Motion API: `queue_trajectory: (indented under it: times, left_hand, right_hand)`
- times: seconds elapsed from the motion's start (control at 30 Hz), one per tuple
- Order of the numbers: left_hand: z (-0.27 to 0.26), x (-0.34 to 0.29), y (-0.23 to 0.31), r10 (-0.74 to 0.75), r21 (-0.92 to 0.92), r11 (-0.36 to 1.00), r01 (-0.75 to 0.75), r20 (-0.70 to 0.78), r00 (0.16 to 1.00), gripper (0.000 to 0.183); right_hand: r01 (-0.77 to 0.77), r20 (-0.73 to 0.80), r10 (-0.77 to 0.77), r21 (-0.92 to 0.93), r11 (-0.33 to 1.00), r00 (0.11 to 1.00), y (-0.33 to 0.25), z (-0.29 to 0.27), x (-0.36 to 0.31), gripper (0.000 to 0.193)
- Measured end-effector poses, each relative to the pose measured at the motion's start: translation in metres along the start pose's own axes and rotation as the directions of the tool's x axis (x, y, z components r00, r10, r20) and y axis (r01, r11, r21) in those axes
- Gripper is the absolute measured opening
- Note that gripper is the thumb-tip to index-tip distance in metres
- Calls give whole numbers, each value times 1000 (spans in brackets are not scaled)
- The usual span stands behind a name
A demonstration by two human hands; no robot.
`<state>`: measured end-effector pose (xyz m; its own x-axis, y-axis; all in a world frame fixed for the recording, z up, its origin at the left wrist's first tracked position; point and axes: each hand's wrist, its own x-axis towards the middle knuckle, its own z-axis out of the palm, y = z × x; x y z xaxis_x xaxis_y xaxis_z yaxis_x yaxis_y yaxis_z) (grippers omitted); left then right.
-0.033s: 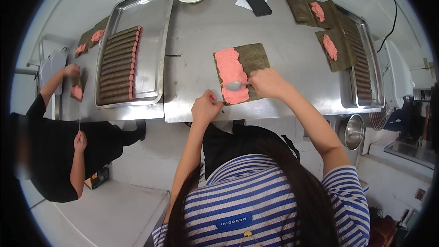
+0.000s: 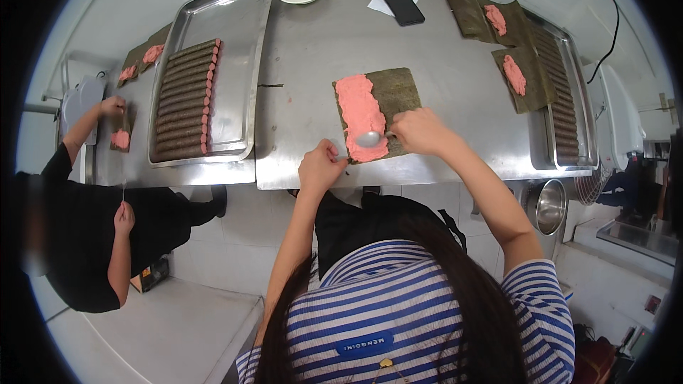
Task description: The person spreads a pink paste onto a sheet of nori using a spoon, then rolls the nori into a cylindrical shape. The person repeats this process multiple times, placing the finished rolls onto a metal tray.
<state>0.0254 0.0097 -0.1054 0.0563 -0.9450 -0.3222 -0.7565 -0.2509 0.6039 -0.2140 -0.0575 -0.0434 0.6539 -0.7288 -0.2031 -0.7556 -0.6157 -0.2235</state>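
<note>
Biggest thing first: steel table (image 2: 306,57), running out past both hands' fingers on the far side. Striped shirt (image 2: 398,291), blue and white, is behind the fingers. Steel tray (image 2: 238,35) is well off to the left of the left fingers, holding a row of dark rolls (image 2: 183,103) with pink ends.

Dark green sheet (image 2: 400,91) lies flat on the table, near corner right at the left fingertips, bare side under the right fingers. Roughly rectangular, mottled, seaweed-like. Pink paste (image 2: 359,99) covers its left part as a long strip, left of the right fingers: lumpy, opaque, ragged borders, reaching close to the near edge.

Right hand (image 2: 420,130): fingers curled in, pinching the spoon handle. Left hand (image 2: 321,166): fingers bent, tips by the sheet corner; can't tell from here if they pinch it or only rest there. Metal spoon (image 2: 368,139): shiny bowl on the paste, just left of the right fingers.

Writing: blue patch (image 2: 365,343) on the shirt, well behind the fingers, pale lettering, upside down from here.
</note>
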Motion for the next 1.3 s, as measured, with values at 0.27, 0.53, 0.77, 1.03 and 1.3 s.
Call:
queue_trajectory:
  times: [0.27, 0.53, 0.77, 1.03, 1.3]
  left_hand:
    - [0, 9, 2, 15, 7, 1000, -15, -6, 1000, 29]
    - [1, 9, 3, 27, 5, 1000, -27, -9, 1000, 28]
    - [-1, 9, 3, 20, 5, 1000, -20, 2, 1000, 28]
    - [0, 11, 0, 20, 23, 1000, -20, 3, 1000, 28]
    - [-2, 11, 2, -10, -11, 1000, 10, 42, 999, 28]
  right_hand:
    - [92, -180, -108, -95, 991, 978, 7, 4, 20, 6]
    - [-48, -329, 12, -101, 994, 944, 36, 2, 86, 9]
    - [-145, -400, 107, -64, 987, 910, 41, -17, 95, 13]
    - [-159, -119, 162, 37, 987, 980, 2, 12, 14, 14]
    - [-69, -26, 72, 95, 993, 997, -15, 8, -34, 12]
